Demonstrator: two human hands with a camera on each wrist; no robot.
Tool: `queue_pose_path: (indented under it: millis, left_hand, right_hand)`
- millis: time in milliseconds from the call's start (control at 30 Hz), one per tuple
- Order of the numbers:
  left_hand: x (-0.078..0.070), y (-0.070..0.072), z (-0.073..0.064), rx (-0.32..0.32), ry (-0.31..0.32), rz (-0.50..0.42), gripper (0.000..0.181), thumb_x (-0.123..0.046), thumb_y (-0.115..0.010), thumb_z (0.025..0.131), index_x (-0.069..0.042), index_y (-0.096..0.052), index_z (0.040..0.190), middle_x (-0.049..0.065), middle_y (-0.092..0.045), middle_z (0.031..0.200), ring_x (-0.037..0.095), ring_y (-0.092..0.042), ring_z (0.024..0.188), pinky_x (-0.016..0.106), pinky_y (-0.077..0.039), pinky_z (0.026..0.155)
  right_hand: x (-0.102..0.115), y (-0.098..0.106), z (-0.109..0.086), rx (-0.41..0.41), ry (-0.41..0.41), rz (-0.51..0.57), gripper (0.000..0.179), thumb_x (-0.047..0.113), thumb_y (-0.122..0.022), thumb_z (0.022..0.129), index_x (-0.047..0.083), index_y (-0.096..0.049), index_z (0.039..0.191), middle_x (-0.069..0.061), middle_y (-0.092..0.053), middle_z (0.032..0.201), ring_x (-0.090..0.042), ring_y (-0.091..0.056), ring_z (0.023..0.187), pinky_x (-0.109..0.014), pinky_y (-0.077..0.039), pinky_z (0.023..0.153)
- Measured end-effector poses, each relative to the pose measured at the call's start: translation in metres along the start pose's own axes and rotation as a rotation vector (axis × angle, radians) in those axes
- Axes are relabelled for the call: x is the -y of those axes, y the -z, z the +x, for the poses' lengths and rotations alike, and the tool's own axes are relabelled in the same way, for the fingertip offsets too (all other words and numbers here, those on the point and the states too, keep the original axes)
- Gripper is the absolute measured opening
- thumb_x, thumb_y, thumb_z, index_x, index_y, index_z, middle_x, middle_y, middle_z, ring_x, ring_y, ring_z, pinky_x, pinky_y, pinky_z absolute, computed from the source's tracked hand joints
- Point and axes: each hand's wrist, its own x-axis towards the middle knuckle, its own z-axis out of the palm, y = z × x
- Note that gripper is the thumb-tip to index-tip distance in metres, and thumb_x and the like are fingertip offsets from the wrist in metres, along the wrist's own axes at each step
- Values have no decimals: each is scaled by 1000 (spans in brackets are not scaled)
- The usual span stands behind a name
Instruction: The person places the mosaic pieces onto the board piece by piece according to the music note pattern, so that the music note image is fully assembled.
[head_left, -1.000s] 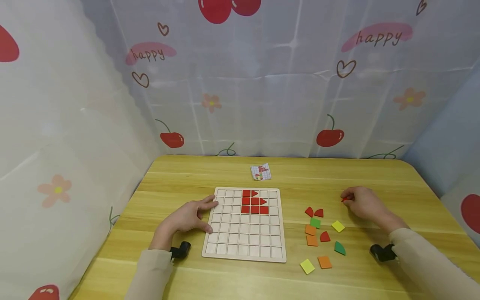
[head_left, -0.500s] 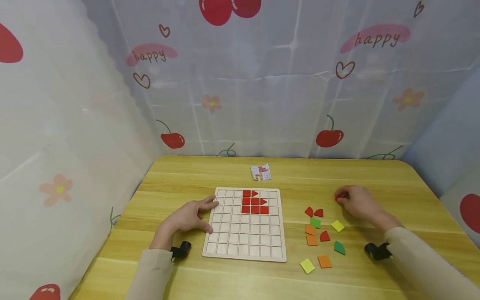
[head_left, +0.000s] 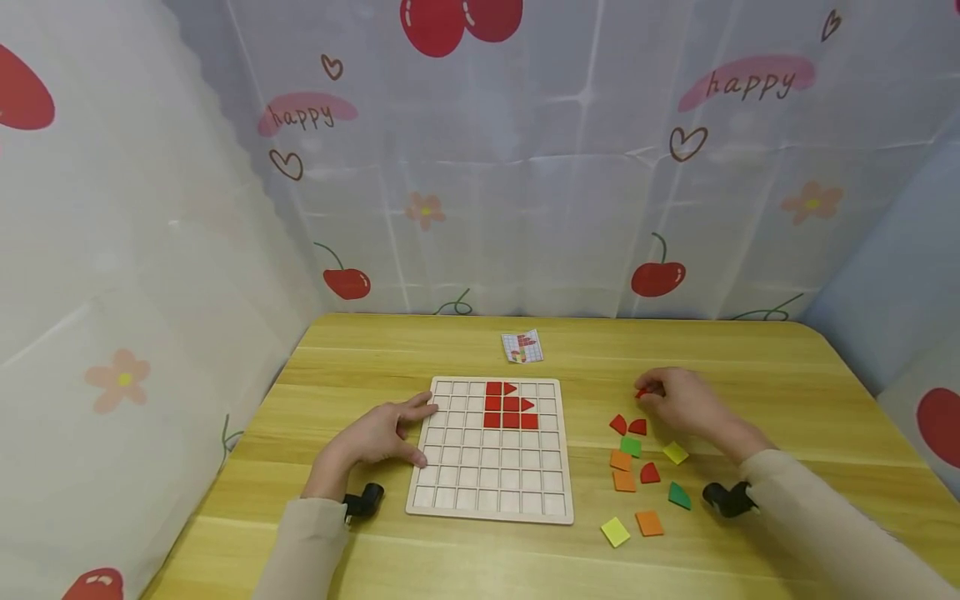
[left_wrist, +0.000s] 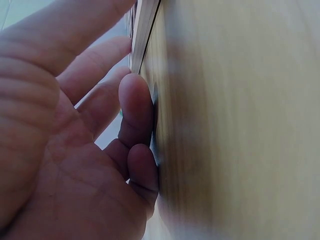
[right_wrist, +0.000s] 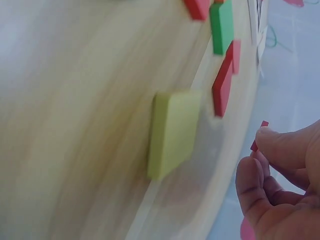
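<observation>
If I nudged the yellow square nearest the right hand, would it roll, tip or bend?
The yellow square would probably slide rather than roll: it has straight sides and lies flat on the table. It looks too low and broad to tip easily. Its thick, even edge suggests stiffness.

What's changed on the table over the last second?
The right hand has moved left, toward the board, with the small red piece pinched in its fingers; nothing new was picked up or let go. The left hand stayed at the board's left edge, and the red tiles on it and the loose pieces stayed put.
</observation>
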Motion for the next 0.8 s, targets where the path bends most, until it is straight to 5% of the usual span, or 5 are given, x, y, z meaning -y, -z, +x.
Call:
queue_pose_path:
  millis: [400, 800]
  left_hand:
    - [3, -1, 2, -2, 2, 2, 91, -29, -93, 73, -21, -51, 153, -2, -30, 170, 13, -39, 68, 23, -37, 66]
    - [0, 0, 1, 4, 1, 2, 90, -28, -92, 74, -19, -50, 154, 1, -29, 170, 14, -39, 68, 24, -37, 66]
  right_hand:
    - [36, -24, 7, 52, 98, 6, 15, 4, -66, 97, 2, -74, 110, -3, -73, 93, -12, -62, 78, -33, -54, 72]
    - [62, -45, 11, 78, 209, -15, 14, 2, -70, 94, 6, -76, 105, -1, -71, 97, -12, -61, 85, -35, -55, 80]
